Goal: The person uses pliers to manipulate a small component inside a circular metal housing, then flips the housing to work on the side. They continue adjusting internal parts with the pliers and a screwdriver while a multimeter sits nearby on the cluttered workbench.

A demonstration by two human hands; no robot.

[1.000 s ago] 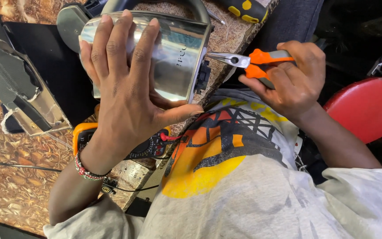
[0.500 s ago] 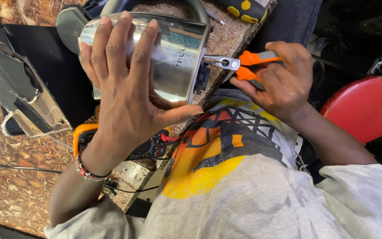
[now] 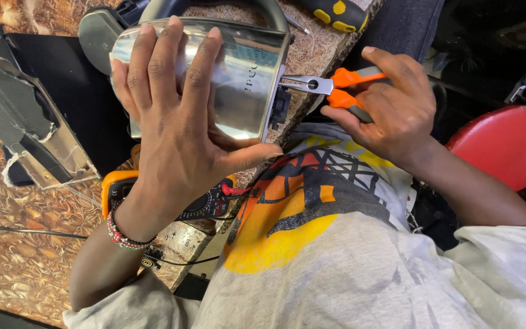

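Head view only: kettle (image 3: 238,79), a shiny stainless-steel one with a dark arched handle, lies tipped on its side at the edge of the speckled worktop (image 3: 324,55), its underside turned toward the person's right, probably so that side can be reached. Left hand (image 3: 178,128) is spread flat over the metal body, fingers wide and thumb hooked beneath, pressing the kettle steady rather than gripping it. Right hand (image 3: 391,109) is closed around the orange handles of needle-nose pliers (image 3: 330,85), whose slim jaws point left and meet the black fitting at the rim of the kettle's base; whether they pinch anything there is too small to tell. Below the left wrist, an orange-cased multimeter (image 3: 208,204) rests on the worktop with its leads trailing. A yellow-and-black screwdriver handle (image 3: 336,11) lies near the top edge, and a red stool (image 3: 506,152) sits off to the right.
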